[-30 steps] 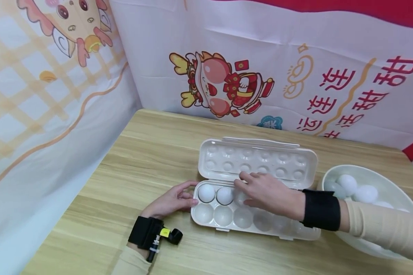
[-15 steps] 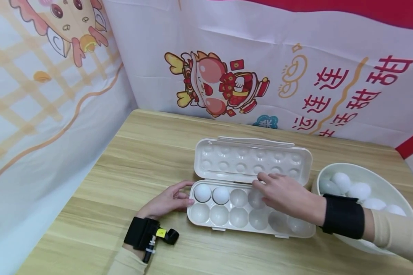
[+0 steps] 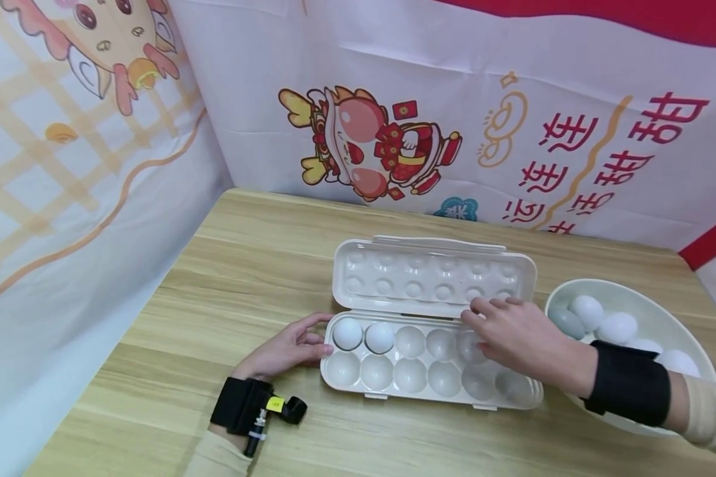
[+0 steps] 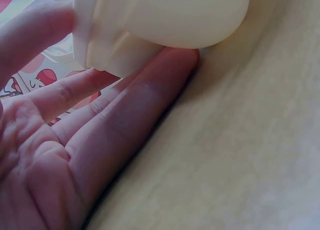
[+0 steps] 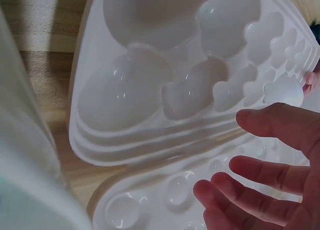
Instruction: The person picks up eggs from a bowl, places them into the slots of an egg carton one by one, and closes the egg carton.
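Note:
A white plastic egg carton (image 3: 432,358) lies with its lid (image 3: 435,275) folded back. Two white eggs, a left one (image 3: 348,333) and a right one (image 3: 379,338), sit in the leftmost back-row cups. At the carton's left end, my left hand (image 3: 289,348) holds it, thumb at the rim; in the left wrist view fingers (image 4: 125,115) reach beneath the cups. My right hand (image 3: 528,341) hovers over the carton's right part, covering some cups. In the right wrist view its fingers (image 5: 270,175) are apart and loosely bent, with nothing between them.
A pale oval bowl (image 3: 650,311) at the right holds several white eggs (image 3: 617,328) and a grey-green egg (image 3: 567,323). My right forearm crosses over it. A printed cloth (image 3: 250,79) hangs behind the wooden table (image 3: 215,285).
My right hand has moved rightward along the carton towards the bowl, uncovering the middle cups. The left hand stays on the carton's left end. The view has shifted slightly.

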Demonstrator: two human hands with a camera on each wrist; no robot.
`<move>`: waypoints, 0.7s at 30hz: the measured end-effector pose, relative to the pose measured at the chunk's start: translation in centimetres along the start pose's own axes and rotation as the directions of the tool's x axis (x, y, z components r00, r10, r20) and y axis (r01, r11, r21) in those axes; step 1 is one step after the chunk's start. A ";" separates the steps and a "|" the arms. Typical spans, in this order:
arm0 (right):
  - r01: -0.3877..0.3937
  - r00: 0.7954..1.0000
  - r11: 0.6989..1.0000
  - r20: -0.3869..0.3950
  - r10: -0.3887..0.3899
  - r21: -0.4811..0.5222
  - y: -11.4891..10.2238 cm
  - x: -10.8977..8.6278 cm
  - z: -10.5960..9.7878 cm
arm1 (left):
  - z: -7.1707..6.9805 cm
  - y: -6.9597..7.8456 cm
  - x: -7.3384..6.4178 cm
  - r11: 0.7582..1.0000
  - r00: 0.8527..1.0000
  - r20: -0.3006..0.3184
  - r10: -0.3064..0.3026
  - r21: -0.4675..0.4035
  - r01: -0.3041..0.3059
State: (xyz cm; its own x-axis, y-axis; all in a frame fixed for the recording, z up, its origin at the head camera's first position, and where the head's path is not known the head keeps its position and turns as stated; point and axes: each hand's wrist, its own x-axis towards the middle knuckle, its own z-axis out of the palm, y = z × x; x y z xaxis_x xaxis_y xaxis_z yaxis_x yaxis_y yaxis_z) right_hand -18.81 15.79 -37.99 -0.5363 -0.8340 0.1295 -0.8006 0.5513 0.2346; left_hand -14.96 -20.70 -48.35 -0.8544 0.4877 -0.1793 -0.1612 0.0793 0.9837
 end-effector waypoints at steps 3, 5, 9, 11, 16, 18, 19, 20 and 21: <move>-0.005 1.000 1.000 0.002 0.005 -0.022 0.3 -0.2 -0.4 | 0.0 0.0 0.0 1.000 1.000 0.000 -0.003 0.000 0.003; -0.014 1.000 0.999 0.023 0.015 -0.034 0.6 -0.3 -0.7 | 0.0 0.1 0.0 1.000 1.000 0.001 -0.007 -0.002 0.007; -0.053 0.996 0.998 0.069 0.054 -0.023 1.1 -0.7 -1.2 | -0.1 0.0 0.1 1.000 1.000 0.007 -0.003 -0.009 0.003; -0.075 0.994 0.997 0.080 0.076 -0.016 1.3 -1.0 -1.4 | -0.1 0.0 0.2 1.000 1.000 0.012 0.002 -0.012 -0.002; -0.108 0.992 0.994 0.060 0.109 -0.009 1.8 -1.9 -1.6 | -0.2 0.0 0.2 1.000 1.000 0.017 0.008 -0.014 -0.008; -0.112 0.992 0.994 0.048 0.113 -0.010 2.1 -2.3 -1.7 | -0.2 0.0 0.2 1.000 1.000 0.018 0.006 -0.015 -0.006; -0.116 0.992 0.993 0.041 0.116 -0.012 2.2 -2.5 -1.7 | -0.2 0.0 0.2 1.000 1.000 0.018 0.003 -0.017 -0.003; -0.122 0.992 0.992 0.041 0.122 -0.017 2.4 -2.7 -1.8 | -0.2 0.0 0.2 1.000 1.000 0.018 0.001 -0.019 0.000; -0.130 0.991 0.991 0.043 0.130 -0.020 2.5 -2.9 -1.8 | -0.2 0.0 0.2 1.000 1.000 0.017 -0.003 -0.023 0.003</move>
State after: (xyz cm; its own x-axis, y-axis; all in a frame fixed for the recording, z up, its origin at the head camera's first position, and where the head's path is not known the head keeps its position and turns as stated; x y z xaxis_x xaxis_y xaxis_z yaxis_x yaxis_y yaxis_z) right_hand -18.81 19.52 -35.99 -0.6472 -0.7532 0.1174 -0.7187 0.6542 0.2354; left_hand -15.25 -20.82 -48.39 -0.8453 0.5024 -0.1817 -0.1749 0.0611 0.9827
